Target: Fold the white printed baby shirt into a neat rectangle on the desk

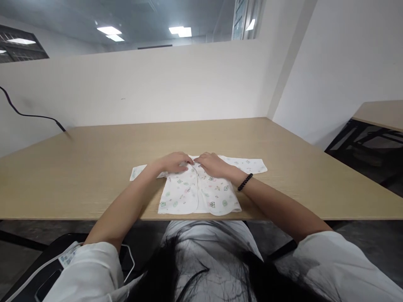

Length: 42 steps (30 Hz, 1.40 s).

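A small white baby shirt (184,191) with a green and pink animal print lies face up near the table's front edge. Its sleeves stretch out to both sides, and its front opening runs down the middle. At the neckline, my left hand (175,162) rests on the left part of the collar, fingers bent onto the cloth. Just across the opening, my right hand (214,165) has its fingers bent on the right part of the collar. The fingertips of both hands nearly meet there. Parts of the collar and shoulders are hidden under the hands.
The shirt lies on a wooden table (103,155) against a low white partition (163,88). A black cable (37,116) hangs at the left. Another table (382,113) stands at the right. A white cord (129,256) shows below the table edge, near my left sleeve.
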Motion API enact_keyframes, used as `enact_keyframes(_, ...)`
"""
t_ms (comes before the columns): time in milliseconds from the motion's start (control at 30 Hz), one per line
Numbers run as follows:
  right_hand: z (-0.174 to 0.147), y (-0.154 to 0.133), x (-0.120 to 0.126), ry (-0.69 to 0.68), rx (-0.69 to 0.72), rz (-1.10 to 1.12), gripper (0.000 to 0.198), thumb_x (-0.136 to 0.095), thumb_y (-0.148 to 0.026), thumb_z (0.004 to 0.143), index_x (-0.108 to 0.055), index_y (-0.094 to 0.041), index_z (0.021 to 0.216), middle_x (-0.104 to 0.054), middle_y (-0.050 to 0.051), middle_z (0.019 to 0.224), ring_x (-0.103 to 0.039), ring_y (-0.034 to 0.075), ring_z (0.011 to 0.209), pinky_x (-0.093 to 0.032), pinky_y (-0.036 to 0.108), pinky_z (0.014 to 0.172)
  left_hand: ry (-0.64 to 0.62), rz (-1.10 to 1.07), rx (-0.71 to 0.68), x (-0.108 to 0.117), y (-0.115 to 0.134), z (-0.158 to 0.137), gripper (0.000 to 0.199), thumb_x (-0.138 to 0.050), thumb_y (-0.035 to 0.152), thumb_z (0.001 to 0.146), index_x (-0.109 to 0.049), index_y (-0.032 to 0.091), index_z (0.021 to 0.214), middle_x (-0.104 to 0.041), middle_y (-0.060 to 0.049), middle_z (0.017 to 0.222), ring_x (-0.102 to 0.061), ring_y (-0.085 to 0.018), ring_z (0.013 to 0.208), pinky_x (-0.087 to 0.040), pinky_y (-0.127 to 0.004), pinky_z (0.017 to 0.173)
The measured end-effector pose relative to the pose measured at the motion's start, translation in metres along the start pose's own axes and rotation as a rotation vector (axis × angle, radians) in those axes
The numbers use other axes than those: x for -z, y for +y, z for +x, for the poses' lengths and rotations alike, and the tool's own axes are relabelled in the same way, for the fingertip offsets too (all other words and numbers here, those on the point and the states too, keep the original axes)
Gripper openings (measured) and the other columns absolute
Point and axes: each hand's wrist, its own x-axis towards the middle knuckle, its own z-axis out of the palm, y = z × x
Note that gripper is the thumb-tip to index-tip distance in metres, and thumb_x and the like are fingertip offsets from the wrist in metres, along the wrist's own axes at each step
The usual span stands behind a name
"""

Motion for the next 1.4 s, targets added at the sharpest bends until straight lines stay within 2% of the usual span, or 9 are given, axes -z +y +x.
enact_keyframes(133,-0.005,0.006,-0.011,0.051,-0.018,-0.027,0.021,-0.05,-0.011,0.092,-0.07,-0.017,0.096,-0.067,0.014,0.098,-0.057,0.028,0.097,-0.039,0.038,0.081,0.088,0.055,-0.01,-0.011,-0.001,-0.002,0.015,-0.054,0.017,0.085,-0.067,0.019,0.09,-0.069,-0.007,0.091,-0.062,-0.022,0.087,-0.045,-0.031,0.079)
enact_keyframes(300,-0.009,0.01,-0.015,0.116,-0.046,0.044,0.017,-0.051,-0.01,0.087,-0.065,-0.017,0.093,-0.062,0.011,0.095,-0.055,0.025,0.091,-0.038,0.035,0.078,0.275,0.082,-0.085,-0.018,0.006,-0.003,0.021,-0.04,0.013,0.09,-0.06,0.019,0.089,-0.062,-0.009,0.093,-0.057,-0.02,0.083,-0.042,-0.029,0.074)
enact_keyframes(400,-0.011,0.012,-0.019,0.15,-0.071,0.111,0.016,-0.052,-0.009,0.082,-0.061,-0.017,0.091,-0.059,0.009,0.092,-0.055,0.024,0.088,-0.039,0.033,0.076,0.212,0.046,-0.118,-0.02,0.012,-0.003,0.013,-0.047,0.025,0.091,-0.058,0.019,0.089,-0.061,-0.008,0.092,-0.056,-0.019,0.082,-0.042,-0.029,0.074)
enact_keyframes(467,-0.012,0.013,-0.021,0.171,-0.083,0.161,0.018,-0.05,-0.006,0.079,-0.059,-0.017,0.089,-0.058,0.008,0.09,-0.055,0.022,0.086,-0.04,0.031,0.075,0.158,-0.018,-0.083,-0.021,0.015,-0.003,0.018,-0.049,0.034,0.092,-0.058,0.02,0.087,-0.062,-0.006,0.088,-0.056,-0.019,0.079,-0.041,-0.029,0.072)
enact_keyframes(600,-0.011,0.016,-0.02,0.209,-0.118,0.258,0.022,-0.046,-0.004,0.073,-0.056,-0.019,0.084,-0.058,0.005,0.086,-0.054,0.021,0.083,-0.04,0.03,0.074,0.199,-0.139,0.145,-0.026,0.018,0.001,0.033,-0.037,0.042,0.099,-0.057,0.02,0.084,-0.064,-0.006,0.081,-0.056,-0.019,0.072,-0.039,-0.029,0.065)
enact_keyframes(767,-0.009,0.024,-0.016,0.24,-0.219,0.379,0.021,-0.045,-0.005,0.067,-0.055,-0.02,0.078,-0.061,0.003,0.08,-0.056,0.019,0.076,-0.041,0.028,0.069,0.245,-0.242,0.343,-0.036,0.02,0.009,0.03,-0.047,0.045,0.094,-0.065,0.021,0.099,-0.069,-0.003,0.077,-0.06,-0.02,0.067,-0.037,-0.029,0.061)
enact_keyframes(933,-0.01,0.027,-0.016,0.222,-0.288,0.476,0.019,-0.047,-0.011,0.074,-0.06,-0.019,0.086,-0.061,-0.001,0.068,-0.056,0.016,0.063,-0.041,0.026,0.059,0.268,-0.267,0.349,-0.043,0.018,0.013,0.027,-0.056,0.041,0.087,-0.072,0.022,0.098,-0.067,-0.001,0.07,-0.06,-0.018,0.065,-0.038,-0.028,0.06)
enact_keyframes(1167,-0.005,0.019,-0.022,0.217,-0.231,0.458,0.006,-0.062,-0.024,0.082,-0.061,-0.02,0.085,-0.068,0.002,0.087,-0.06,0.016,0.074,-0.046,0.029,0.071,0.331,-0.301,0.37,-0.049,0.017,0.019,0.023,-0.056,0.036,0.084,-0.072,0.02,0.088,-0.062,0.0,0.064,-0.055,-0.016,0.061,-0.037,-0.026,0.057)
enact_keyframes(1400,-0.004,0.016,-0.023,0.23,-0.164,0.324,0.015,-0.065,-0.025,0.085,-0.054,-0.02,0.076,-0.06,0.003,0.079,-0.055,0.019,0.077,-0.042,0.03,0.071,0.32,-0.339,0.324,-0.046,0.019,0.017,0.021,-0.056,0.038,0.083,-0.067,0.021,0.08,-0.06,0.001,0.063,-0.05,-0.015,0.058,-0.034,-0.026,0.056)
